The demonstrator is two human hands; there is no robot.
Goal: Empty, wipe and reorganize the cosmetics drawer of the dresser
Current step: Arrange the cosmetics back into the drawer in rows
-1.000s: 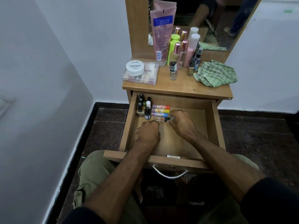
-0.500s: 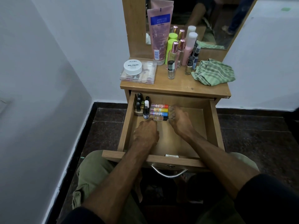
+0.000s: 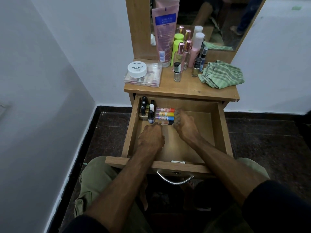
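- White walls meet at a corner behind a wooden dresser (image 3: 181, 91) that stands on a dark speckled floor (image 3: 269, 148); a mirror (image 3: 218, 22) rises at the back of the dresser top.
- One drawer (image 3: 222, 132) is pulled out toward the seated person, its metal handle (image 3: 175, 181) at the front.
- Four lip balm tubes (image 3: 165, 116) lie side by side in the drawer's far left part, caps pointing right: red, yellow, blue and black.
- Just left of them, in the far left corner, stands a cluster of small nail polish bottles (image 3: 148, 110); about six caps show, most black and one white, though the exact count is hard to tell.
- Rest of the drawer floor shows bare wood.
- Left hand (image 3: 151, 137) is inside the drawer, fingers curled, its fingertips at the left end of the nearest tube; whether it pinches the tube cannot be told.
- Right hand (image 3: 184, 125) has curled fingers touching the cap ends of the tubes.
- On the dresser top, one clear plastic box (image 3: 149, 79) holds small cosmetics, and one white round jar (image 3: 137, 69) labelled nail polish sits on its lid.
- One tall pink tube (image 3: 165, 34) stands against the mirror, beside a group of upright bottles (image 3: 188, 51).
- Two small nail polish bottles, silver (image 3: 177, 72) and gold (image 3: 196, 68), stand in front.
- One green checked cloth (image 3: 221, 74) lies crumpled at the right.
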